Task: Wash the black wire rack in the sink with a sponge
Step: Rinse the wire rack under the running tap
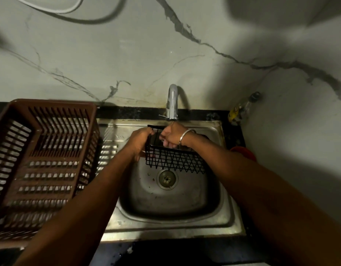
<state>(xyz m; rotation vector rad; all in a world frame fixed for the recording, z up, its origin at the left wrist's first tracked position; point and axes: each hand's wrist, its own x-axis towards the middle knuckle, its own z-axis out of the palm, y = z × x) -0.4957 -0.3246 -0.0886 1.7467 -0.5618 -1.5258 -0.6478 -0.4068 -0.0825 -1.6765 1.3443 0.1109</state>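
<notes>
The black wire rack (pixel 175 160) is held above the steel sink (pixel 171 212), just under the tap (pixel 172 102). My left hand (pixel 140 140) grips the rack's left end at its top rim. My right hand (pixel 172 138), with a silver bangle on the wrist, reaches down inside the rack with its fingers curled. Whether it holds a sponge is hidden by the hand itself. A thin stream of water falls from the spout onto the back of my right hand.
A brown plastic dish crate (pixel 43 160) stands on the drainboard to the left. A red object (pixel 244 151) lies at the sink's right edge, and a bottle (pixel 240 110) stands in the back right corner. The drain (pixel 167 179) sits in the basin's middle.
</notes>
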